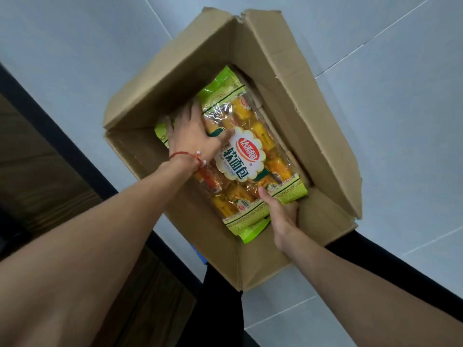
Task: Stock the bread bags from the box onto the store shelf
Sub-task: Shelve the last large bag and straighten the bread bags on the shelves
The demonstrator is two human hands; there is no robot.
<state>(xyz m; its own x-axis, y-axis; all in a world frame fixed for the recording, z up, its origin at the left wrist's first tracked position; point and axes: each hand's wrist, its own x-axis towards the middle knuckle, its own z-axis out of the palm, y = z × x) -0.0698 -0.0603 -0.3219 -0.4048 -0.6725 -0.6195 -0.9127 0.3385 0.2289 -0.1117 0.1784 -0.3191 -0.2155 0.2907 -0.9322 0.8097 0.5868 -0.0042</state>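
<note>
Left of centre, the left hand [190,136] clasped one side of the bread bag [250,156] lying in the open cardboard box [175,71], fingertips lost beside the wall, while the right hand [283,216] pinched its lower end, fingers hidden underneath.

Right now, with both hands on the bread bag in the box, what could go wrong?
The bread bag is shiny plastic; held only at its edges by the left hand and right hand, it could sag or slip. Flaps of the box stand close, so it might snag coming out.
</note>
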